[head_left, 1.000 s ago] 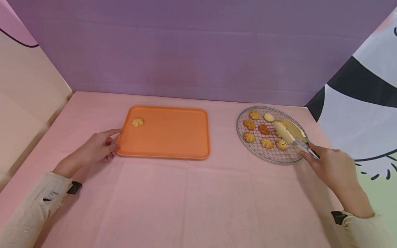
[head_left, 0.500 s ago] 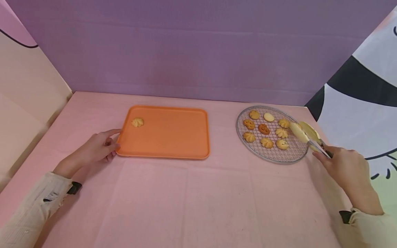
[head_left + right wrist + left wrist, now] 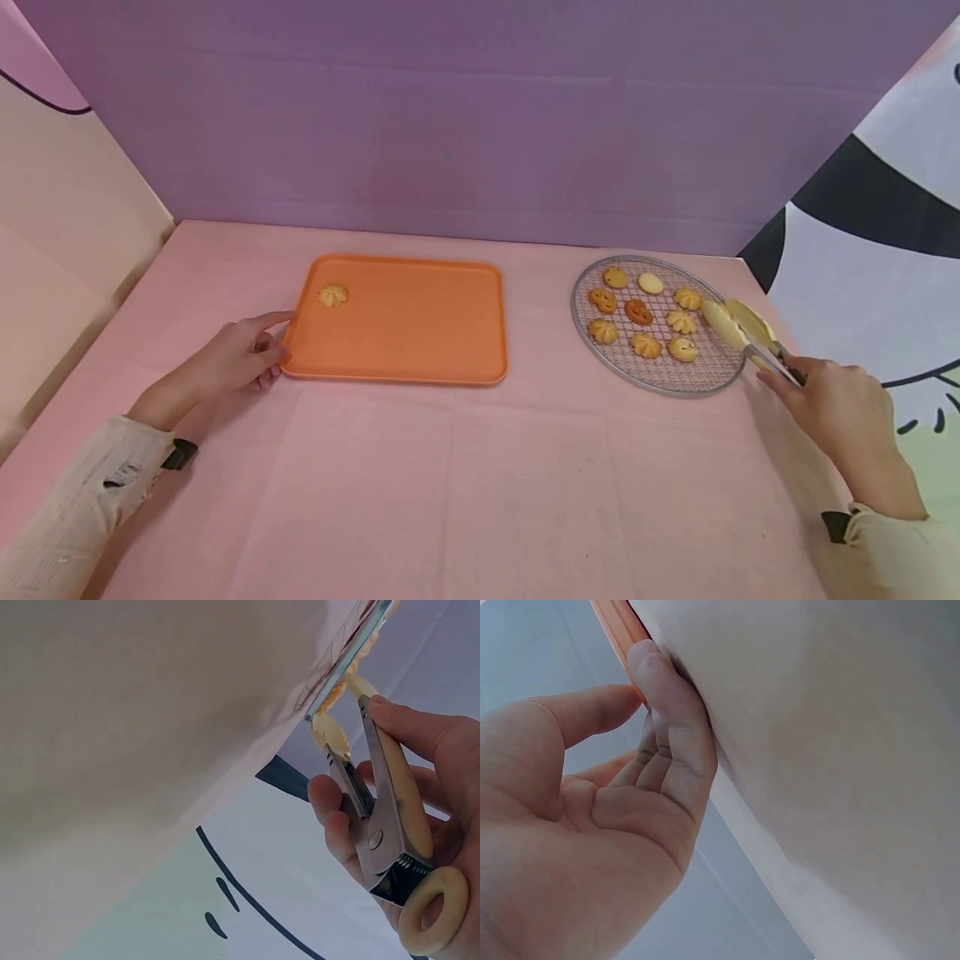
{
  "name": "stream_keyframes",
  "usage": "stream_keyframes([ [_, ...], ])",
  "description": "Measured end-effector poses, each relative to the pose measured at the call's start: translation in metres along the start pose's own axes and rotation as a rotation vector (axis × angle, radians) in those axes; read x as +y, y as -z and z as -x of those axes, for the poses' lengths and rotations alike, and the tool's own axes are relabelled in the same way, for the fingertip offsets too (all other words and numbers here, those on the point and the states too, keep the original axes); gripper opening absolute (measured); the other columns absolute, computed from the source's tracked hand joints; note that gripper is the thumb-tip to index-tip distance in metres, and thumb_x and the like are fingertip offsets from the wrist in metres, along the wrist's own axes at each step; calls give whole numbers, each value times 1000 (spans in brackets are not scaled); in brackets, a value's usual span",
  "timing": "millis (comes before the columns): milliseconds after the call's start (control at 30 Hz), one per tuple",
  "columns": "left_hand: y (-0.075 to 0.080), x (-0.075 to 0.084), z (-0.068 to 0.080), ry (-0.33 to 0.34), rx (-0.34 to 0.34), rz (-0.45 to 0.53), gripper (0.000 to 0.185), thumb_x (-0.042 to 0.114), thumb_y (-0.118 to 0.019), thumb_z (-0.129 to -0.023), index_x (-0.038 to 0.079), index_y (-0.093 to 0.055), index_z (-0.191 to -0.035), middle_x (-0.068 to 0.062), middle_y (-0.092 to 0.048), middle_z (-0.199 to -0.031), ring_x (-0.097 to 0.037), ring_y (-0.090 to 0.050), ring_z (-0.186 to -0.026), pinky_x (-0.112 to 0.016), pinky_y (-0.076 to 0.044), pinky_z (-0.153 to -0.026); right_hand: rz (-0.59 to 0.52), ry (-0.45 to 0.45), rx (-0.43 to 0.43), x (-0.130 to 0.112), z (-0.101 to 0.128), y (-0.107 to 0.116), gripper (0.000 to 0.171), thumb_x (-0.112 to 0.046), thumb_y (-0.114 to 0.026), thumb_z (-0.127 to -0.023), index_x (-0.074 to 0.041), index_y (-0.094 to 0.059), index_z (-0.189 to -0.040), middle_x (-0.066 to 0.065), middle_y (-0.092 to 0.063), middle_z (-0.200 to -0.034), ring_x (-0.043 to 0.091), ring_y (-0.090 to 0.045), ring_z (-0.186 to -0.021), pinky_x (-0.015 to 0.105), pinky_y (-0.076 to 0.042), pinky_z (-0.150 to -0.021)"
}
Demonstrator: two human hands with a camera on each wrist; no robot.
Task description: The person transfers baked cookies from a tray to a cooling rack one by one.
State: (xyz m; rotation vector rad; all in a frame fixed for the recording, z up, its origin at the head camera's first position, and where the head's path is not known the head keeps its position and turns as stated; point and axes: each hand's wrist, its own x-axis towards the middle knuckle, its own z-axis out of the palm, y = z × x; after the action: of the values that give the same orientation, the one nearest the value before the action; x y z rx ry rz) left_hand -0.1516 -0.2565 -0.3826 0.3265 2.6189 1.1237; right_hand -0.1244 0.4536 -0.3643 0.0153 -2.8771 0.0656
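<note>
An orange tray (image 3: 405, 333) lies left of centre with one pale cookie (image 3: 333, 295) in its far left corner. My left hand (image 3: 262, 343) rests against the tray's near left corner, index finger and thumb touching the rim (image 3: 615, 622). At the right a round wire rack (image 3: 712, 367) carries several cookies (image 3: 646, 344). My right hand (image 3: 780, 379) grips metal tongs (image 3: 738, 329) with yellow tips. The tips sit slightly apart over the rack's right edge and I see nothing between them. The right wrist view shows my fingers wrapped round the tongs (image 3: 382, 802) beside the rack's rim (image 3: 349, 660).
A pink cloth (image 3: 480, 483) covers the table. A purple wall (image 3: 480, 125) stands at the back, a beige panel (image 3: 60, 233) at the left, and a panel with black and white print (image 3: 885, 250) at the right.
My right hand drew the tongs back to the right, from over the rack's cookies to its right edge, uncovering cookies there. The left hand and the tray stayed still.
</note>
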Motion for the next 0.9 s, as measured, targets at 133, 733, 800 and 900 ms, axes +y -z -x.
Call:
stream_keyframes([
  [133, 0, 0, 0, -5, 4, -3, 63, 3, -60, -98, -8, -29, -151, -7, -63, -73, -19, -61, -57, -30, -55, -54, 2, -5, 1, 0, 1, 0, 53, -29, -78, -87, 13, -64, -116, 0, -32, -48, 20, -31, -46, 33, -23, -40],
  [733, 1, 2, 2, -8, 3, -7, 64, 5, -61, -98, -6, -28, -152, -7, -62, -74, -18, -60, -58, -29, -55, -54, 24, 112, 167, -15, 3, 11, 55, -36, -79, -84, 6, -67, -118, -2, -33, -42, 21, -30, -42, 33, -21, -37],
  [800, 1, 2, 2, -11, 2, -8, 64, 4, -60, -98, -6, -28, -152, -7, -62, -74, -18, -60, -58, -29, -55, -54, 18, 146, 198, -21, 3, 12, 56, -36, -79, -83, 5, -67, -118, -3, -31, -42, 20, -29, -41, 33, -20, -37],
  [900, 0, 2, 1, -16, 1, -10, 64, 4, -60, -98, -7, -28, -152, -7, -62, -74, -18, -60, -57, -29, -55, -54, 4, 183, 217, -32, 4, 15, 58, -36, -79, -83, 7, -67, -119, -2, -33, -42, 17, -26, -41, 32, -17, -39],
])
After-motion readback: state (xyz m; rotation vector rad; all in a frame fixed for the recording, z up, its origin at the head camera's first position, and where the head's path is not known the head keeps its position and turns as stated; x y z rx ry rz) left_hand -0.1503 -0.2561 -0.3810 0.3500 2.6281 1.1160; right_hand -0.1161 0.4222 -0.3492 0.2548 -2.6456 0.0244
